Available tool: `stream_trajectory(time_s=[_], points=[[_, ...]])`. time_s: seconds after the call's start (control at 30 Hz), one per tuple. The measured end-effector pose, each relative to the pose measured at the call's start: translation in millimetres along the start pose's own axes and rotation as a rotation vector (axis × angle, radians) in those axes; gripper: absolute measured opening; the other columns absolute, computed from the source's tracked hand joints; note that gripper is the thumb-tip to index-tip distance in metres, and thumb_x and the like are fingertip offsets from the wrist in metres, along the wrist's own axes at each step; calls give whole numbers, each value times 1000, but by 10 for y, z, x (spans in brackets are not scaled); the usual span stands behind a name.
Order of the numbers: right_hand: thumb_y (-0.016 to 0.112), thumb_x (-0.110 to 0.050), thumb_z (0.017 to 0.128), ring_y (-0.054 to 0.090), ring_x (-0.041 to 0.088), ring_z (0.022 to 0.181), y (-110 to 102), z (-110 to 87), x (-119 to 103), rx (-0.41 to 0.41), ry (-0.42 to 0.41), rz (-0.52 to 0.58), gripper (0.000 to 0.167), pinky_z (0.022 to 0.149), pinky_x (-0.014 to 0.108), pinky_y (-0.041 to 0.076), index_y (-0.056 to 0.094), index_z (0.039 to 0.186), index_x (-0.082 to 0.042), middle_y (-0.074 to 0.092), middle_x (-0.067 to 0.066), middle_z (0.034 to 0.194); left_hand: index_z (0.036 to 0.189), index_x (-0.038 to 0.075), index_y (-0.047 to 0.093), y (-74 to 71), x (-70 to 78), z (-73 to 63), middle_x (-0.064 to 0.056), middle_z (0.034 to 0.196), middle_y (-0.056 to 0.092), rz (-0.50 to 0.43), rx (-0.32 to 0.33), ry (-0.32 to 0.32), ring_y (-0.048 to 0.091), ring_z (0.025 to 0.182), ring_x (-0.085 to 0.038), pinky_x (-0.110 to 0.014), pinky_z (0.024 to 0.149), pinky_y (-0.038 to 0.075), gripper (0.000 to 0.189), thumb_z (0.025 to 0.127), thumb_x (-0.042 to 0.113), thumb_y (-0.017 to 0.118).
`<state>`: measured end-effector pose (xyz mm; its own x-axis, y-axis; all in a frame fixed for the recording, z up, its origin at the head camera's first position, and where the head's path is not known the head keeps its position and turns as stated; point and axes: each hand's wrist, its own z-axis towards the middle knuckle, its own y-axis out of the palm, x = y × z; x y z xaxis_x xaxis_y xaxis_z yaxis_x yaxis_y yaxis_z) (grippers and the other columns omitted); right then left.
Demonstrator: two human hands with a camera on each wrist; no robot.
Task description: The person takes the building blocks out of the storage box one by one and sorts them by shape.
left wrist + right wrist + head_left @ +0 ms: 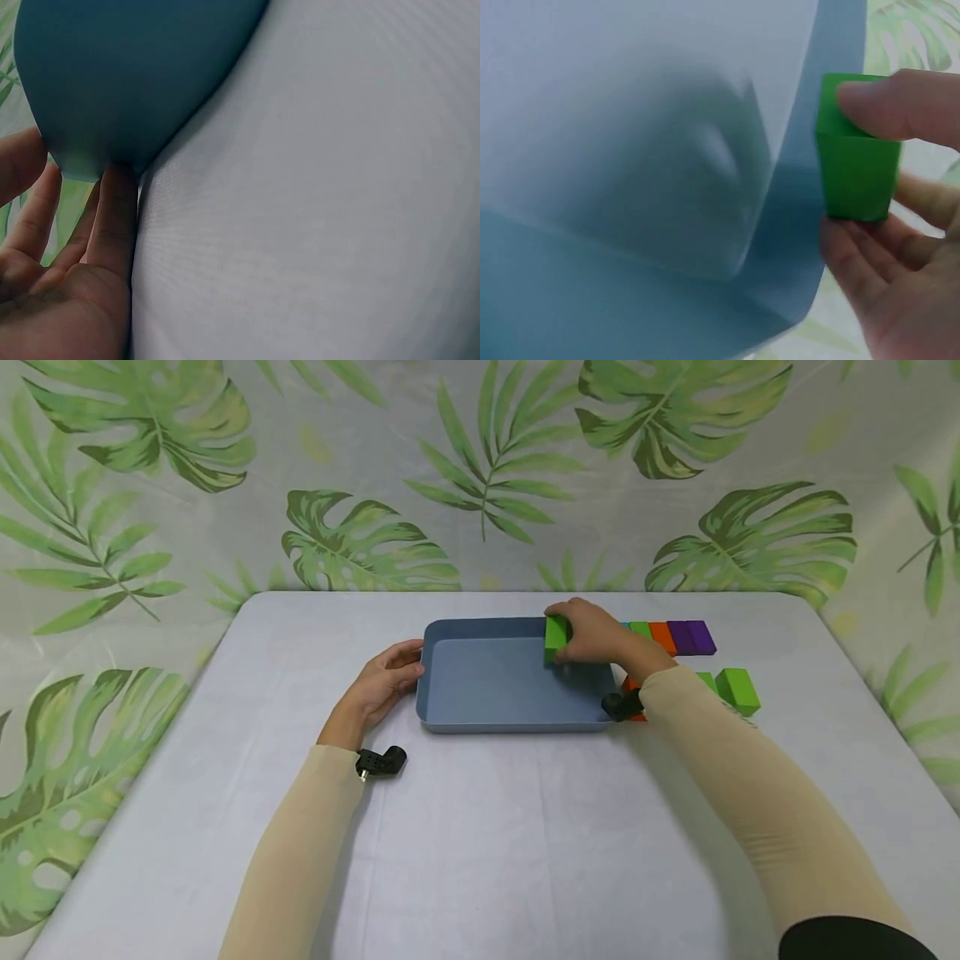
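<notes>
A green block (556, 638) is pinched between the thumb and fingers of my right hand (592, 633), over the far right part of a blue-grey tray (480, 685). In the right wrist view the thumb lies across one face of the green block (859, 176) and fingertips support the opposite end. My left hand (382, 685) is at the tray's left end. The left wrist view has its fairly straight fingers (116, 217) touching the outer wall of the tray (127, 90), with the thumb beside the rim.
Right of the tray, a row holds an orange block (662, 637), purple blocks (692, 637) and others partly behind my right hand. Nearer stand a green block (738, 691) and more blocks half hidden by my right forearm. White cloth (480, 843) covers the table; a leaf-patterned curtain hangs behind.
</notes>
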<state>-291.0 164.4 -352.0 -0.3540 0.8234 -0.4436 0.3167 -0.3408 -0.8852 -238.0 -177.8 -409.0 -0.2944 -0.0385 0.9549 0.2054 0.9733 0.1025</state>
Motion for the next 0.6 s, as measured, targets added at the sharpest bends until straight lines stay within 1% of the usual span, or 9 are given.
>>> stream_trajectory(time_s=[0.13,0.2,0.37,0.43,0.6], points=[[73,-13,80,47,36,117,-40,-40,-7,47,-15,53,75,106,52,41,41,146,3,47,24,142,152,10,37,3,-3,1,-11,158,38,-6,1,-3,43,140,-25,-23,102,43,58,98,0,55],[74,-12,80,48,37,117,-64,-68,-11,59,-20,77,74,104,52,43,42,145,3,47,24,140,152,10,37,4,-2,-3,-12,158,38,-6,0,-3,42,141,-25,-24,103,43,58,98,0,54],[75,-10,81,50,39,126,-151,-175,-16,57,-20,136,76,106,52,45,40,147,1,45,23,141,153,10,37,5,6,-13,-12,158,38,-2,-2,-2,42,141,-26,-27,108,41,58,99,0,54],[75,-9,82,50,39,128,-197,-233,-12,56,-23,142,76,107,53,45,39,148,1,46,22,140,152,10,37,8,10,-16,-12,158,38,-3,-2,-1,41,142,-26,-29,110,40,58,98,0,54],[73,-7,83,51,40,127,-324,-408,14,60,-36,159,75,108,55,44,38,149,1,47,22,141,152,10,37,12,16,-26,-12,158,37,-1,-2,-7,41,142,-26,-32,113,39,58,98,0,55]])
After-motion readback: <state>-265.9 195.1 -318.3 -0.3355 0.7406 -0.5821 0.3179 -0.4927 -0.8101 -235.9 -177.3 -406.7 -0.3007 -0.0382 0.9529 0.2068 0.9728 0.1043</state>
